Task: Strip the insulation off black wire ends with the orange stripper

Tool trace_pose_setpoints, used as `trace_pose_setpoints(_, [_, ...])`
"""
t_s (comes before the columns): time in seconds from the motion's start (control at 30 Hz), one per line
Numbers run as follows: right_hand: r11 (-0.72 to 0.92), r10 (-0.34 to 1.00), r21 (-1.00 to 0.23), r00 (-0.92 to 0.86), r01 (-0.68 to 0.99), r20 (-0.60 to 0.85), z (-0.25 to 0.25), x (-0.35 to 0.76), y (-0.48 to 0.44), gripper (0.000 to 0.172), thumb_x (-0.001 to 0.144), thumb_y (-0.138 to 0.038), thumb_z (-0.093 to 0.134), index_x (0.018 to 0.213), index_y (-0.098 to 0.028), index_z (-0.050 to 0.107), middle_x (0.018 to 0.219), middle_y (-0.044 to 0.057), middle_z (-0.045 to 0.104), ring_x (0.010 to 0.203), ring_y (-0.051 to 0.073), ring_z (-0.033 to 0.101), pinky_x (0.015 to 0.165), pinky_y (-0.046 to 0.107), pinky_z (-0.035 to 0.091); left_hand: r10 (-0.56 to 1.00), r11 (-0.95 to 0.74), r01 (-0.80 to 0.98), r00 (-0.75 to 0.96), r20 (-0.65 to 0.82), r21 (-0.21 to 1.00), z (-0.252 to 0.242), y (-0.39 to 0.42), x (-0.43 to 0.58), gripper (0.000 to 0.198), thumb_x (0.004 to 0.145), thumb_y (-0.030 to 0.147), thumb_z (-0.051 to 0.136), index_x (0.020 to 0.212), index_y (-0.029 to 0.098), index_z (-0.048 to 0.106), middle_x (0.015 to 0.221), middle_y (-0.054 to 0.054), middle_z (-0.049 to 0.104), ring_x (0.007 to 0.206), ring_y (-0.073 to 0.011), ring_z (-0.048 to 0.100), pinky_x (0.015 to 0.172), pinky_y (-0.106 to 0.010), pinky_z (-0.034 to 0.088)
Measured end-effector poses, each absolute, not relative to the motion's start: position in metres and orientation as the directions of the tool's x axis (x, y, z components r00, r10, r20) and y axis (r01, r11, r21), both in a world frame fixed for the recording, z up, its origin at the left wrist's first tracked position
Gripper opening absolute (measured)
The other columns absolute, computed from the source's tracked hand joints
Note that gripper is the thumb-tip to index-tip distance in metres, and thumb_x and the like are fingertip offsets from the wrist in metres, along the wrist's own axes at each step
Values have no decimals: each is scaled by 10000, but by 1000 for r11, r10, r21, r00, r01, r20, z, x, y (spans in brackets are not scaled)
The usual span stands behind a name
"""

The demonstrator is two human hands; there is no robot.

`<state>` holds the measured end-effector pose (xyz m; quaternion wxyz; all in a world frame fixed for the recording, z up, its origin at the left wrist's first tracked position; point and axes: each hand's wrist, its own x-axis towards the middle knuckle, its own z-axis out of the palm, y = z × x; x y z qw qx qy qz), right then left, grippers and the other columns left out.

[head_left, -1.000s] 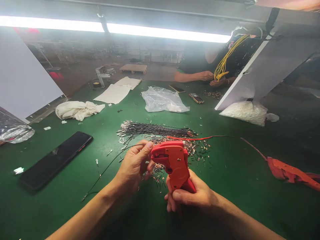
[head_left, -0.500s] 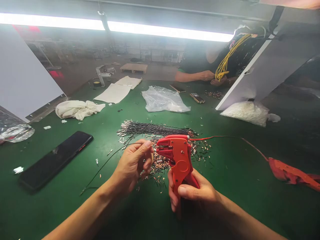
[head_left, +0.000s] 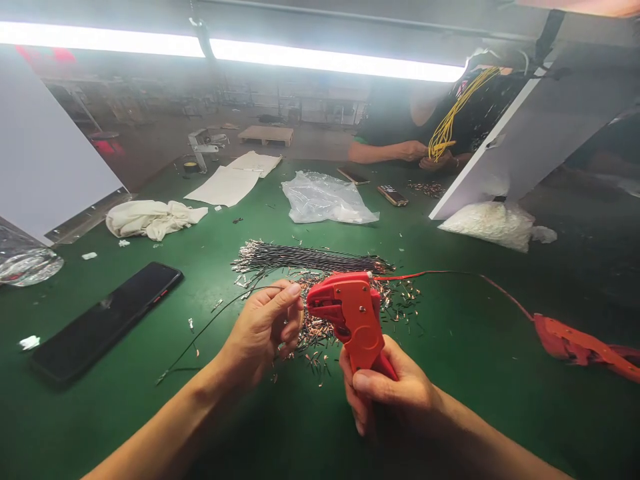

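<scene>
Left hand [head_left: 260,330] pinches a thin, limp black wire [head_left: 210,323] beside the rigid red crimping tool [head_left: 350,317], whose handles the right hand [head_left: 395,393] squeezes

Over the last second the red crimping tool [head_left: 350,317] in the right hand [head_left: 395,393] tipped from low centre frame up toward the left hand [head_left: 263,330], then sank slightly, its nose now just beside the fingertips [head_left: 295,290] pinching the black wire [head_left: 220,317].

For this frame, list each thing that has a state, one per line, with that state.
left hand: pinching a thin black wire at the tool's nose
right hand: gripping the handles of the red crimping tool
phone: flat on the table, screen dark
wire bundle: lying loose
clear bag: crumpled, lying flat
white cloth: bunched up
</scene>
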<state>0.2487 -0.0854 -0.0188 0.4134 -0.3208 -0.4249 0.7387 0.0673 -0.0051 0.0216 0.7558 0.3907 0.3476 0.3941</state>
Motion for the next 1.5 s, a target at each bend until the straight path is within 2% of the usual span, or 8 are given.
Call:
trace_pose_setpoints(0.27, [-331, 925, -900, -289, -285, -248, -9, 245, -84, 404, 760, -513, 703, 700, -163, 511, 456, -34, 539, 352, 91, 498, 316, 166, 398, 881, 341, -176, 404, -248, 923, 7, -2, 62, 616, 872, 586, 507, 414, 175, 483, 344, 55, 261, 353, -67, 254, 387, -219, 201])
trace_pose_setpoints(0.4, [-391, 917, -886, -186, -247, -353, -7, 244, -81, 450, 739, -574, 697, 707, -183, 476, 442, -52, 525, 332, 96, 493, 283, 164, 390, 998, -56, -79, 6, 56, 995, 10, -4, 59, 549, 885, 421, 591, 405, 181, 478, 419, 37, 317, 437, -91, 267, 451, -239, 219])
trace_pose_setpoints(0.5, [-411, 908, -889, -183, -203, -378, -8, 244, -81, 465, 745, -593, 680, 688, -179, 477, 421, -51, 521, 317, 89, 490, 283, 151, 384, 949, -272, 120, -130, 287, 955, 17, -3, 57, 187, 817, 245, 686, 636, 199, 679, 614, 6, 535, 607, -136, 437, 570, -227, 338])
trace_pose_setpoints(0.6, [-434, 890, -882, -236, -184, -389, -8, 244, -83, 468, 753, -600, 668, 673, -180, 478, 418, -48, 518, 298, 87, 470, 255, 153, 373, 948, -317, 209, 46, 314, 925, 16, 3, 58, 91, 796, 206, 686, 863, 226, 744, 877, -33, 674, 864, -195, 545, 775, -252, 402])
trace_pose_setpoints(0.8, [-448, 880, -863, -281, -231, -382, -2, 245, -84, 471, 735, -601, 680, 666, -177, 489, 409, -53, 506, 296, 88, 472, 249, 151, 383, 917, -148, 137, 390, 84, 980, 0, 12, 58, 192, 889, 323, 573, 817, 181, 680, 677, -13, 622, 688, -159, 527, 665, -234, 389])
trace_pose_setpoints(1.0, [-453, 873, -867, -301, -209, -384, -1, 248, -85, 470, 758, -605, 661, 662, -179, 488, 409, -50, 498, 295, 91, 467, 252, 152, 366, 901, -83, 95, 431, 34, 992, 5, 14, 55, 294, 887, 394, 571, 694, 173, 584, 581, 50, 411, 535, -98, 319, 514, -206, 263])
trace_pose_setpoints(1.23, [-389, 893, -871, -358, -302, -274, -8, 248, -82, 432, 793, -563, 658, 731, -154, 533, 528, -18, 538, 425, 108, 530, 386, 196, 433, 891, -181, 145, 443, 100, 973, 15, 19, 49, 227, 853, 358, 603, 740, 164, 632, 626, 31, 476, 580, -98, 374, 541, -212, 300])
trace_pose_setpoints(1.5, [-324, 869, -895, -471, -307, -153, -9, 257, -77, 393, 844, -431, 667, 1107, -171, 535, 867, 38, 580, 790, 179, 586, 740, 343, 476, 899, -390, 283, 321, 297, 876, 9, 19, 46, 156, 876, 293, 575, 795, 177, 641, 681, 19, 575, 617, -104, 491, 577, -229, 400])
